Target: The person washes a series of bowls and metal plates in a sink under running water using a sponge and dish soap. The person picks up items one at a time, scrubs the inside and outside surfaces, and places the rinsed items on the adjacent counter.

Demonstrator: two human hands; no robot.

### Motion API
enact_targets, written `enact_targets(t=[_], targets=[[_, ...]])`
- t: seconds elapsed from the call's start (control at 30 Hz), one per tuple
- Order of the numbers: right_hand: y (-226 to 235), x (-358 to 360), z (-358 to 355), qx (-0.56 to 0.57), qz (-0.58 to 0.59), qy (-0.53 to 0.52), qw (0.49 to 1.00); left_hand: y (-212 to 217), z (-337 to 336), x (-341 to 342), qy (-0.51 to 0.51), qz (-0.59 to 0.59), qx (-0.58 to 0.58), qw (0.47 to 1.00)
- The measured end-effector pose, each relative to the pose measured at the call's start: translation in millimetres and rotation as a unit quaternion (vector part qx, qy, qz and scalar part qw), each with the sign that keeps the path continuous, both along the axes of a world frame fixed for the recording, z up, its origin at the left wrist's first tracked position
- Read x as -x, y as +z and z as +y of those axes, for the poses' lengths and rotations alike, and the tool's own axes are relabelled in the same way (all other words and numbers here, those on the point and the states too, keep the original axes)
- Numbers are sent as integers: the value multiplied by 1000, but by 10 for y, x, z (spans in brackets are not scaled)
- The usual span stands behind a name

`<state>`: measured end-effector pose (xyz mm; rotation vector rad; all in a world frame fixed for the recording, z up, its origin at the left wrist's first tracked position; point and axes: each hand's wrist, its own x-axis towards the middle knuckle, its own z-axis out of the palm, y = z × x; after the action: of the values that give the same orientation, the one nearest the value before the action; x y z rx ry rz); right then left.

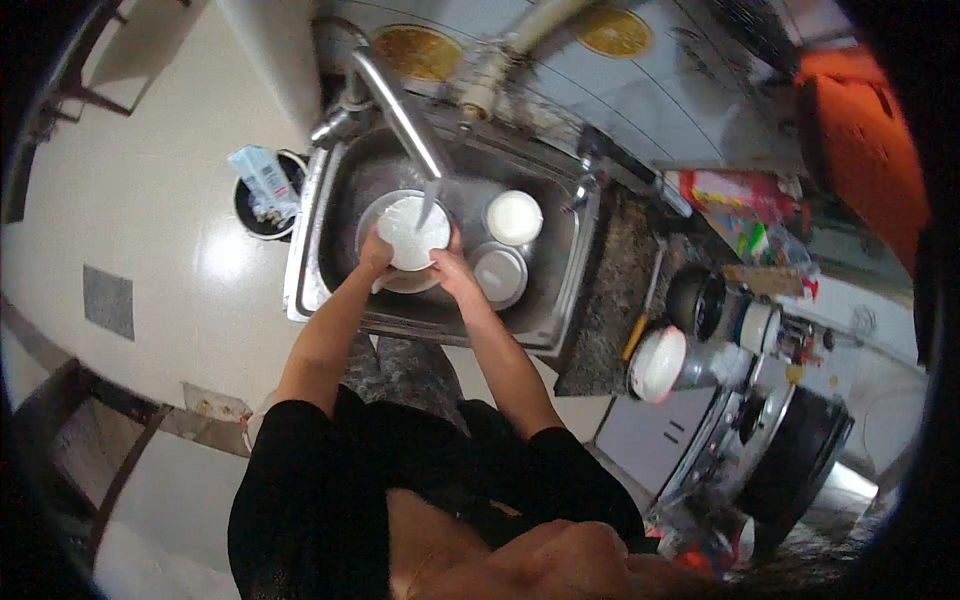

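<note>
Sink (320, 250) is brushed steel, dull sheen, wet inside. Tap (395, 100) is shiny polished metal. White bowl (412, 232) looks like smooth glazed ceramic or plastic, can't tell which; the two white dishes beside it, cup (514, 217) and lid (498, 274), are smooth and glossy too. Counter (610, 290) is speckled stone, rough-looking and matt. Floor (190, 230) is pale glossy tile with glare. Sleeves (300, 470) are black matt cloth. Pot (800, 450) is dark with a soft gloss.

Both hands, left hand (376, 250) and right hand (449, 268), grip a white bowl (412, 232) under the faucet (400, 105) stream, inside the steel sink (565, 270), upper centre of frame.
</note>
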<state>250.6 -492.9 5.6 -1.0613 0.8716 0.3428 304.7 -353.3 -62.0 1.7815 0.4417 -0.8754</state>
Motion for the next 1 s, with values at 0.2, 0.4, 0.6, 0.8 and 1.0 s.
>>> enact_targets(t=[0.2, 0.4, 0.6, 0.8, 1.0], targets=[[783, 116, 111, 534, -66, 215, 815, -289, -224, 87, -339, -135, 11, 931], [1345, 163, 221, 660, -27, 281, 696, 524, -656, 403, -35, 138, 550, 823], [1377, 426, -282, 617, -73, 189, 761, 683, -656, 210, -89, 169, 298, 935], [1421, 1448, -1422, 155, 17, -150, 976, 408, -574, 55, -254, -45, 202, 945], [1198, 2339, -2319, -32, -48, -369, 927, 629, -184, 196, -441, -211, -246, 837]])
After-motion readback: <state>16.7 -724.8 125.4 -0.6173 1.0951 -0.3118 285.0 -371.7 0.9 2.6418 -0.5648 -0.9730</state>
